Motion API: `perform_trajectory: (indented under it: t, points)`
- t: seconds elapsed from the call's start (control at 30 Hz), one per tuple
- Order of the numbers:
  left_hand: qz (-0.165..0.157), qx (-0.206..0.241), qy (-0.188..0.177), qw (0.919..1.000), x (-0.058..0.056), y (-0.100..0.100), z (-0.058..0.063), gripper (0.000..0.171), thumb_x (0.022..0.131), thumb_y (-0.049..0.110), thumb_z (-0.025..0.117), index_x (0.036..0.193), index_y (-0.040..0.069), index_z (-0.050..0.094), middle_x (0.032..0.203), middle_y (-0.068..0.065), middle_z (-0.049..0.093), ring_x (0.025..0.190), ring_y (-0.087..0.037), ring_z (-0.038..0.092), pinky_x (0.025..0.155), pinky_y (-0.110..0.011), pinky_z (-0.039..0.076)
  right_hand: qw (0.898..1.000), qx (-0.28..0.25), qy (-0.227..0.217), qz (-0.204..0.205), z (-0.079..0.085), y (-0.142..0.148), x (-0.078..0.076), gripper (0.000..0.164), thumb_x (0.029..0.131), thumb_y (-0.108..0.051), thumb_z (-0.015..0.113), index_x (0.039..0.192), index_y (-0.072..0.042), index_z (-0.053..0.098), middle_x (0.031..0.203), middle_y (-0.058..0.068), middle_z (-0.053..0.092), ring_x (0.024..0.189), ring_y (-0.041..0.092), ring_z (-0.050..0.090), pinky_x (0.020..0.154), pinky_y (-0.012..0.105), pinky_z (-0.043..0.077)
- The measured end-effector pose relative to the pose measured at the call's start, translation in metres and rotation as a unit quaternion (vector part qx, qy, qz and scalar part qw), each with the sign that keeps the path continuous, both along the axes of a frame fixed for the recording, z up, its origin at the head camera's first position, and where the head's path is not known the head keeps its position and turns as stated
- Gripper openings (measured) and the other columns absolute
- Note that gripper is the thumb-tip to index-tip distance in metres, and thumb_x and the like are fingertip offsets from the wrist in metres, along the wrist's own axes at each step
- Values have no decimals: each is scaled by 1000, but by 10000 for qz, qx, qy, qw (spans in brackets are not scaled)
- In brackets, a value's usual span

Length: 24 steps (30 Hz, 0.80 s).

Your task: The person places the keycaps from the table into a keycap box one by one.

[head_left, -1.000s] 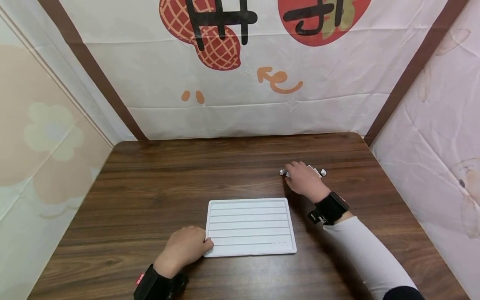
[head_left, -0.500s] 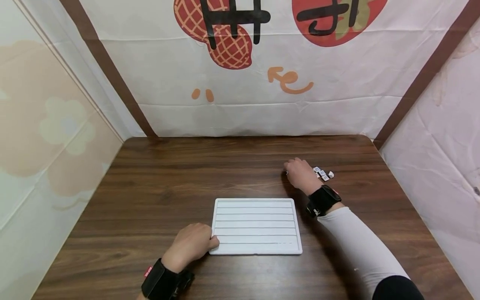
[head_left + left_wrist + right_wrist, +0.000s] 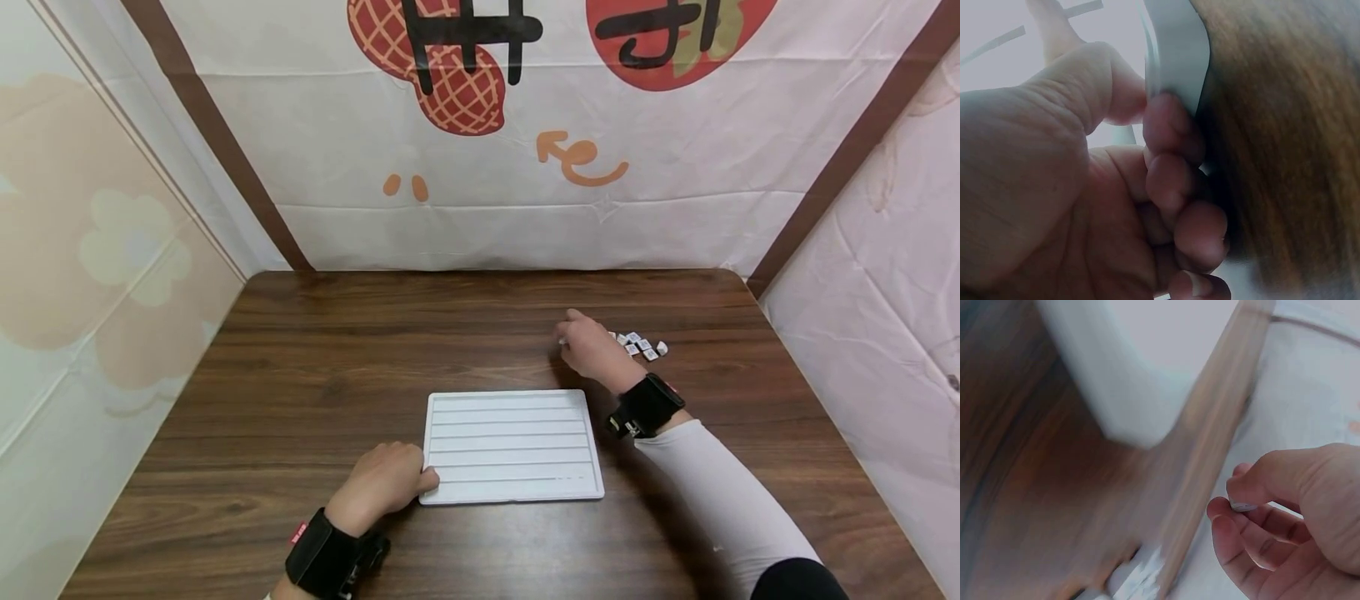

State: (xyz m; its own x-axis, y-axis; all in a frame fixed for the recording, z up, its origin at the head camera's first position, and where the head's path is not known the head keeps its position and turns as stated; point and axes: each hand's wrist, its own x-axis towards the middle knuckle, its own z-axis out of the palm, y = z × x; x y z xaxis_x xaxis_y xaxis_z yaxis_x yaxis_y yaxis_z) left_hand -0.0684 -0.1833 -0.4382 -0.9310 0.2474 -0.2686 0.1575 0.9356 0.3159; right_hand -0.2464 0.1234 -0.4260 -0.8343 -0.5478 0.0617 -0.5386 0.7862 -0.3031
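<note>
The white board (image 3: 512, 447) with parallel ridges lies flat on the table. My left hand (image 3: 384, 477) grips its lower left corner, thumb on top and fingers curled at the edge; the left wrist view shows the fingertips (image 3: 1169, 125) against the board's rim (image 3: 1175, 50). Beyond the board's upper right corner, my right hand (image 3: 596, 352) is just above the table. Between its thumb and forefinger it pinches a small whitish piece (image 3: 1242, 505), mostly covered by the fingers. Several small white tiles (image 3: 645, 344) with dark printed marks lie beside that hand.
The brown wood-grain table (image 3: 315, 358) surrounds the board. A printed white cloth (image 3: 480, 233) hangs along its back edge, with further cloth walls at left and right. Black bands with cameras sit on both wrists.
My right hand has drawn left from the small tiles, uncovering more of them, and now pinches one piece. The left hand keeps its grip on the board. The head view shifted slightly.
</note>
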Motion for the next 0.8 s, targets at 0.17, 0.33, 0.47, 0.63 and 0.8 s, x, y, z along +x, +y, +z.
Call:
perform_trajectory:
  t: [0.17,0.33,0.47,0.63,0.8]
  points:
    - [15,-1,-67,10000,0,-2,0,38,83,18,60,54,16,36,57,3,33,53,-15,30,51,-30,25,9980,-124,-65,624,14,-33,15,27,92,2,61,118,1,68,105,12,58,88,22,59,77,36,50]
    - [12,-24,-128,9999,-1,-2,-1,37,84,19,60,55,16,38,58,3,34,53,-15,30,52,-31,25,9943,-396,-455,884,22,-74,32,13,92,-2,65,103,-6,60,99,6,62,86,18,59,75,34,51]
    - [-30,-22,-20,10000,-1,-2,-2,35,82,19,61,54,15,40,58,3,38,54,-16,33,52,-32,28,9915,-233,-415,1209,21,-101,44,9,92,-4,67,100,-8,64,99,4,62,86,16,61,74,30,51]
    - [70,-65,-79,9999,-1,-2,-2,33,80,19,60,54,15,40,57,2,39,53,-17,34,51,-32,29,9853,17,-80,1706,17,-128,57,9,91,-3,66,99,-7,69,98,6,59,84,17,61,72,27,50]
    - [74,-76,12,9999,0,-3,-1,33,80,19,61,54,14,41,58,1,42,54,-17,36,51,-33,31,9845,137,-153,1739,14,-147,64,10,93,-5,65,101,-5,71,97,6,57,78,15,57,68,27,48]
